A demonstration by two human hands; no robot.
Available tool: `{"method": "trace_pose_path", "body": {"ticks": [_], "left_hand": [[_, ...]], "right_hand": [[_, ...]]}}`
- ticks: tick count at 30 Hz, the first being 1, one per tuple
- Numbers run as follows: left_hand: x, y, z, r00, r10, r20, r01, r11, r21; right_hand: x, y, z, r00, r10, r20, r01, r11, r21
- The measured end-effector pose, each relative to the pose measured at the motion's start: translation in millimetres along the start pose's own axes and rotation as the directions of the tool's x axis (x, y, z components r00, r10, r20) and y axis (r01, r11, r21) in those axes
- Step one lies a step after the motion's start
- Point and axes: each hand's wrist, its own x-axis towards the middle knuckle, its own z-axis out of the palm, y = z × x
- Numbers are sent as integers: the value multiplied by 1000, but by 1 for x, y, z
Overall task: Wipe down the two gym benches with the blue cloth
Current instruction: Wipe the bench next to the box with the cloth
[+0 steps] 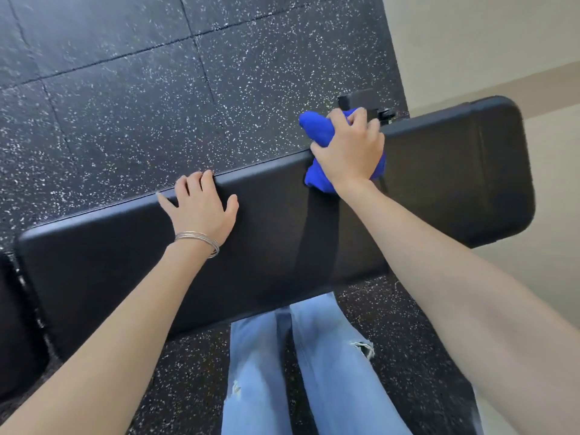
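At 9 o'clock of the view a dark padded edge [12, 309] shows, and I cannot tell whether it is the second bench or a part of this one; beside it the bench [439, 189] runs long from 8 o'clock up to 2 o'clock over the speckled floor [125, 89]. The left hand [201, 208], with thin bangles [197, 243] at the wrist, lies spread and flat on the pad, holding nothing, its fingertips reaching the far edge. Toward 1 o'clock the right hand [348, 152] is clenched round the blue cloth [315, 127], which is bunched and sits on the far edge, one lobe hanging out past it. Likely trouble: so bunched a cloth touches little of the pad and may leave strips unwiped, and the overhanging lobe could catch on the frame bracket [361, 98] just beyond. The resting left hand also covers a patch that needs wiping. Leftward the pad lies open for long strokes; at 2 o'clock its rounded end appears to lie near the wall [486, 42], so room there looks tight
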Motion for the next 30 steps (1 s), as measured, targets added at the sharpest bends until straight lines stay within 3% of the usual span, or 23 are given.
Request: {"method": "trace_pose_path", "body": {"ticks": [3, 6, 10, 14, 15, 17, 19, 20, 22, 24, 30], "left_hand": [[-1, 14, 1, 999, -48, 4, 48, 999, -4], [-4, 28, -1, 1000, -14, 10, 14, 1000, -5], [-18, 47, 2, 997, 80, 7, -80, 996, 48], [-30, 63, 8, 997, 72, 36, -73, 996, 40], [-31, 64, 9, 997, 72, 30, -73, 997, 30], [-37, 64, 12, 993, 115, 10, -115, 993, 38], [-47, 62, 18, 978, 208, -14, -206, 975, 81], [-54, 61, 22, 968, 248, -25, -244, 964, 101], [-74, 56, 30, 959, 279, -43, -274, 957, 94], [-95, 45, 40, 973, 223, -62, -223, 975, 11], [-144, -23, 68, 996, -57, -75, 51, 996, -77]], "right_hand": [[-29, 35, -5, 951, -298, -86, 303, 952, 44], [-94, 97, -9, 788, -607, -105, 615, 785, 77], [-144, 135, -11, 709, -705, 0, 704, 708, 45], [-93, 105, -14, 632, -772, -65, 774, 633, 5], [-76, 94, -16, 638, -767, -66, 768, 640, -20], [-42, 69, -17, 757, -654, -24, 652, 757, -41], [-14, 39, -16, 937, -350, 20, 350, 937, 7], [-5, 23, -14, 986, -162, 43, 160, 986, 50], [2, -6, -8, 993, 107, 51, -112, 986, 119], [-6, -22, -2, 990, 139, 37, -142, 984, 111], [-84, -38, 18, 1000, -20, -20, 23, 992, 123]]}}
